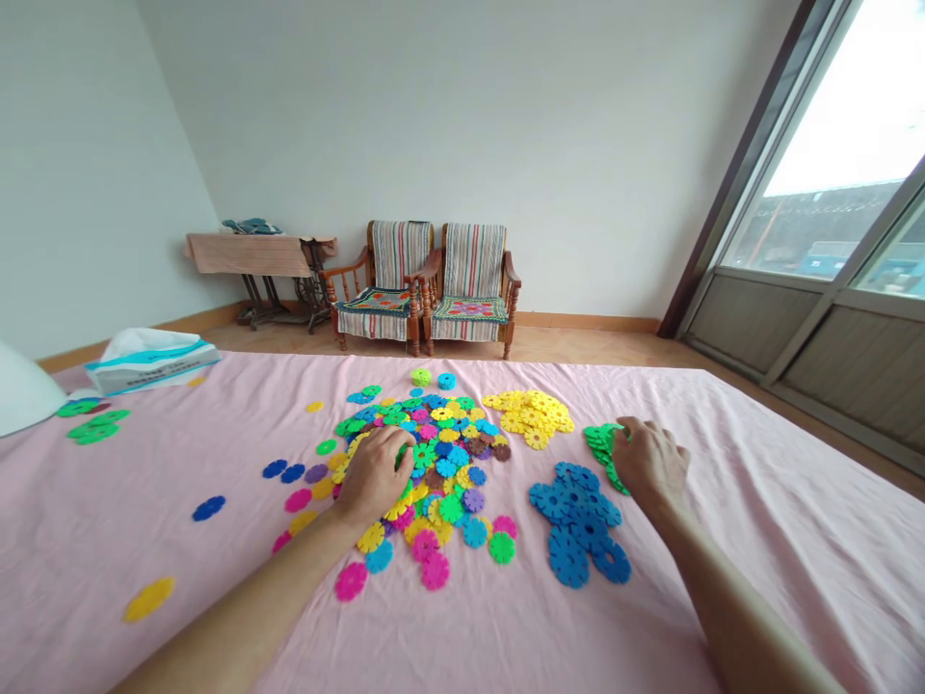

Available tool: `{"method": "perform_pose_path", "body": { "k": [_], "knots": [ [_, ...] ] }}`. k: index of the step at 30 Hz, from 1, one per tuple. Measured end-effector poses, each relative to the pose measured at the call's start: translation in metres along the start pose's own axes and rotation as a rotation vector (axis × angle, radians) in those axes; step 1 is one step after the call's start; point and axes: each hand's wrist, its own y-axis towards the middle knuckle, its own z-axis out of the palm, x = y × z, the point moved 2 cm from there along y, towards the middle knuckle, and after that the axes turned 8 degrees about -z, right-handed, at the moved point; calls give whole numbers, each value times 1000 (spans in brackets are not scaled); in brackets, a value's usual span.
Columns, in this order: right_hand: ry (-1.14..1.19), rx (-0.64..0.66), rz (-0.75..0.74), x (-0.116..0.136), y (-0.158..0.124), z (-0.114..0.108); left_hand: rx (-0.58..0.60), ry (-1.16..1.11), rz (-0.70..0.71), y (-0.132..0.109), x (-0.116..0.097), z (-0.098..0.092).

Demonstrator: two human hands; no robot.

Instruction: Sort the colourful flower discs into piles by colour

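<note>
My left hand [377,470] is over the left side of a mixed heap of flower-shaped plastic discs [442,453]. Its fingers curl inward, and a green disc [402,455] shows between thumb and forefinger. Over at the right, my right hand [654,460] reaches to a small pile of green discs [599,443], its fingers bent down at the pile's right side. The fingertips are partly hidden, so what they pinch does not show. Closer to me than the green pile lies a group of blue discs [578,520]. Yellow discs [531,414] form another pile behind it.
A pink cloth [758,540] covers the table. Loose discs lie around the heap, including a yellow one [148,600] at left. A tissue pack [151,361] sits at the far left, near a white rounded object [25,390]. Two wooden armchairs [473,270] stand beyond the table.
</note>
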Motion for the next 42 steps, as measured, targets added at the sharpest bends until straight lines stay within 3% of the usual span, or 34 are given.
{"method": "perform_pose_path", "body": {
  "k": [3, 8, 11, 19, 26, 36, 39, 42],
  "knots": [
    [23, -110, -76, 8, -4, 0, -2, -4, -1, 0, 1, 1],
    [176, -150, -395, 52, -25, 1, -15, -22, 9, 0, -1, -1],
    [257, -113, -519, 74, -40, -2, 5, -52, 35, -2, -9, -3],
    [530, 107, -758, 116, -74, -10, 193, -254, 229, -11, -35, -4],
    [557, 226, -927, 148, -92, -12, 111, -339, 132, -8, -32, -5],
    [435, 63, -1043, 158, -99, 0, 150, -271, 154, -11, -30, 3],
    [449, -17, -919, 152, -91, -5, 128, -270, 148, -11, -29, 2],
    [416, -77, -704, 128, -66, -12, 76, -258, 130, -9, -25, 0]
  ]
}}
